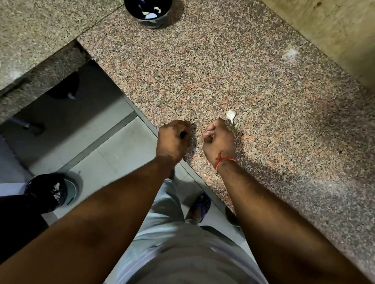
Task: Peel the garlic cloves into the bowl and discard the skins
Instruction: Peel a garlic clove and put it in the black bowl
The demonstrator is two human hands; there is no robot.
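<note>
A black bowl (147, 3) stands far back on the counter with a few peeled garlic cloves (152, 14) inside. One unpeeled garlic clove (230, 115) lies on the granite just beyond my right hand. My right hand (219, 143), with a red thread on its wrist, is curled and pinches a small pale piece of garlic at its fingertips. A short gap to the left, my left hand (173, 139) is curled into a fist over the counter's edge. Nothing shows in its grip.
The speckled granite counter (271, 93) has its front edge running diagonally under my hands. On the floor at lower left stands a bin with a black bag (46, 191) holding pale skins. My sandalled foot (201, 207) is below the counter edge.
</note>
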